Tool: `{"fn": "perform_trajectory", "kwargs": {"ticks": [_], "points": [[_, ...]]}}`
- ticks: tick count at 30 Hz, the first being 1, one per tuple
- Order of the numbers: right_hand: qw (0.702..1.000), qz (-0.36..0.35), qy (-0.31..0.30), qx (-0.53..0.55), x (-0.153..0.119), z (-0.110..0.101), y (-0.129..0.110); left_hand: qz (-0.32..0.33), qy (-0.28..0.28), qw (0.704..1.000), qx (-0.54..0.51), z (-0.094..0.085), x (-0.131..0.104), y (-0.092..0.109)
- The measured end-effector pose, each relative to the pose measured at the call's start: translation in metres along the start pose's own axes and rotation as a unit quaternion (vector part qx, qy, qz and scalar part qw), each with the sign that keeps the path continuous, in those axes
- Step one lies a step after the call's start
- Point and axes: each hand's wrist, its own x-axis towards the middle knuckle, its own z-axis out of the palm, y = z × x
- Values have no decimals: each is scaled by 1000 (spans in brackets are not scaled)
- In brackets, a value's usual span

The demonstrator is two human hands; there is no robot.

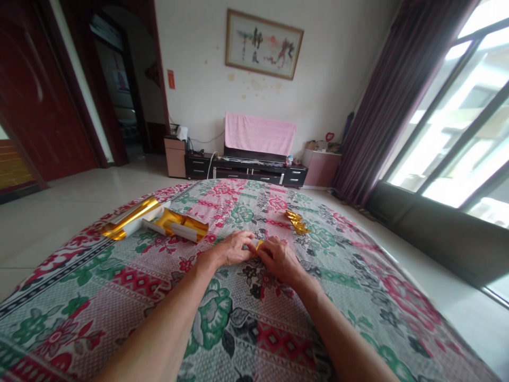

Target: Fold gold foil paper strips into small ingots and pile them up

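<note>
Left hand: The left hand (234,248) is near the middle of the frame, its bent fingers pinching one side of the small gold-and-white paper (258,245).
Right hand: The right hand (279,258) pinches the other side, thumb and fingers close together.
Work now: Both hands seem to be shaping or pressing the small paper.
Care: It looks thin, so it likely needs a soft, steady pinch from both sides.
Small paper: A bit of shiny gold and plain white shows; fingers hide the rest.
Left of the frame: A curled gold foil sheet (140,213) lies beside a stack of gold-and-white papers (175,225).
Right of the middle: Pointy gold folded pieces (297,223) lie on the flowery tablecloth (280,339).
</note>
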Motion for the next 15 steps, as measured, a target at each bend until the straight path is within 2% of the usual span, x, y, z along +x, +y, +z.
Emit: {"fn": "perform_trajectory", "kwargs": {"ticks": [15], "points": [[999,39,10,-13,0,3,-4,-15,7,1000,13,-2,-2,7]]}}
